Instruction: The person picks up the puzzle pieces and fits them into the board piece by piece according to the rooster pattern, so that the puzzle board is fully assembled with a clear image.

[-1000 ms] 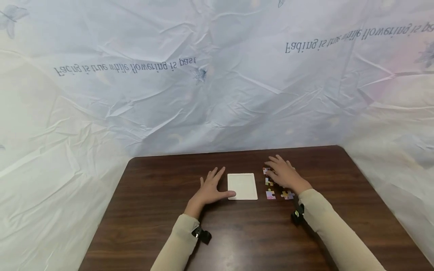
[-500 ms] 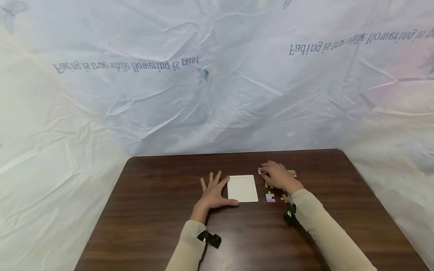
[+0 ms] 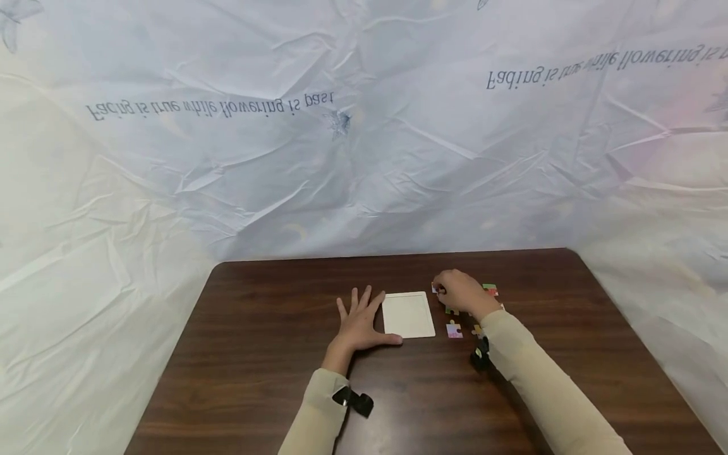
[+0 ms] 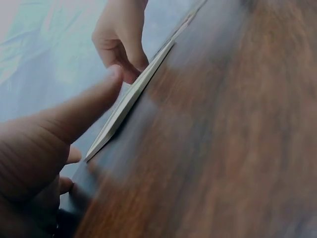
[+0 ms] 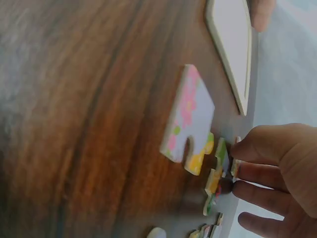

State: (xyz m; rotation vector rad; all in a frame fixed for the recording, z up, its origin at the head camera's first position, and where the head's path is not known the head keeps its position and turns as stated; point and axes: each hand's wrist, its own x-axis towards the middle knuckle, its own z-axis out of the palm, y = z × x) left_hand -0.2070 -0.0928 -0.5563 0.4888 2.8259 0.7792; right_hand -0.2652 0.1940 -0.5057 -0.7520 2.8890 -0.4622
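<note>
A shallow white square tray (image 3: 408,315) lies flat on the table. My left hand (image 3: 357,332) is spread at its left side, index fingertip by the far-left corner and thumb along the near edge. The left wrist view shows the thumb close over the tray's edge (image 4: 130,99). To the right of the tray, my right hand (image 3: 463,294) pinches a jigsaw piece (image 3: 434,287) between thumb and fingers. In the right wrist view this piece (image 5: 236,168) shows only edge-on, partly covered by the fingers. A pink and lilac jigsaw piece (image 3: 454,330) lies nearer to me.
Several other jigsaw pieces lie under and around the right hand, among them a green and red one (image 3: 490,289) and a yellowish one (image 3: 476,330). The dark wooden table (image 3: 256,354) meets a wrinkled printed sheet (image 3: 284,189) at its back and sides.
My right hand has moved left and its fingers have closed on the far-left piece. The left hand has moved slightly right, its index finger and thumb now at the tray's edges.
</note>
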